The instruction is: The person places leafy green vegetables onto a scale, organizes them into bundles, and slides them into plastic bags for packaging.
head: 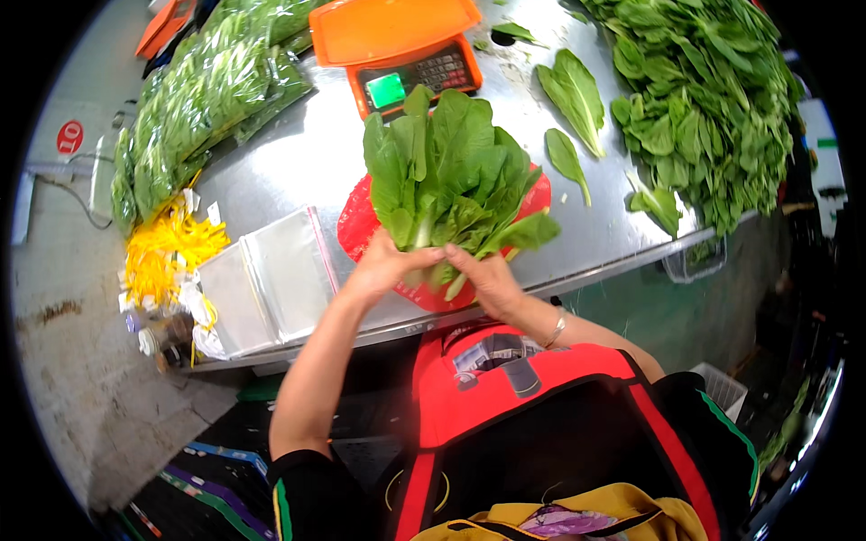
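Both my left hand (389, 267) and my right hand (488, 277) grip a bunch of leafy greens (457, 162) around its stems, thumbs meeting at the front. The leaves fan out away from me. Beneath the bunch lies a red plastic piece (355, 220) on the metal table, largely covered by leaves and hands. Just beyond the leaves stands an orange digital scale (396, 30) with a lit green display. Left of my left hand lie stacked clear plastic bags (291, 270).
Bagged greens (203, 108) fill the table's back left, above a heap of yellow ties (166, 250). At right is a large pile of loose greens (710, 115). Single leaves (575, 98) lie between scale and pile. The metal table's front edge (595, 277) runs before me.
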Available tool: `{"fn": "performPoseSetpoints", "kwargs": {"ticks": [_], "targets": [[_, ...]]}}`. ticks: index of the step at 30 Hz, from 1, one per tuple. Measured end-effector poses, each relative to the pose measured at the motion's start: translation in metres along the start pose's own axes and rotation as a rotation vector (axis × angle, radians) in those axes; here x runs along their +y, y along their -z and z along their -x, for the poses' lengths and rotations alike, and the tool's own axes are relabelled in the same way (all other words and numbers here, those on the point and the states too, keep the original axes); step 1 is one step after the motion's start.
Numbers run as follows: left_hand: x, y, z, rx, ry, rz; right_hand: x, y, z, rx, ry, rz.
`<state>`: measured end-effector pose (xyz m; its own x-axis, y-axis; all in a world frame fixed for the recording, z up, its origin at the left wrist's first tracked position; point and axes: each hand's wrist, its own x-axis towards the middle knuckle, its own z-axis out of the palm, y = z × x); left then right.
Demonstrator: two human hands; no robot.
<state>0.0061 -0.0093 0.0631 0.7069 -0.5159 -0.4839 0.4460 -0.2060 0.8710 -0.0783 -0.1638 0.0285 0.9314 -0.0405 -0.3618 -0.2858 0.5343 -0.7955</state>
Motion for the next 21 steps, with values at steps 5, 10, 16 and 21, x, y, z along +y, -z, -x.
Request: {"fn": "performPoseSetpoints", "kwargs": {"ticks": [5,10,16,21], "targets": [[-0.015,0.046,-0.013,-0.217,0.125,-0.222,0.059,-0.021,0.008,0.05,-0.239,-0.023],[-0.065,0.062,-0.033,-0.111,0.008,-0.571,0.077,-0.014,-0.007,0.093,-0.001,0.471],[-0.065,0.064,-0.032,-0.013,-0.182,-0.482,0.05,0.0,-0.005,-0.061,-0.453,0.359],[-0.035,0.05,-0.02,-0.315,-0.154,-0.347,0.038,-0.001,-0.014,-0.109,-0.381,1.092]]}}
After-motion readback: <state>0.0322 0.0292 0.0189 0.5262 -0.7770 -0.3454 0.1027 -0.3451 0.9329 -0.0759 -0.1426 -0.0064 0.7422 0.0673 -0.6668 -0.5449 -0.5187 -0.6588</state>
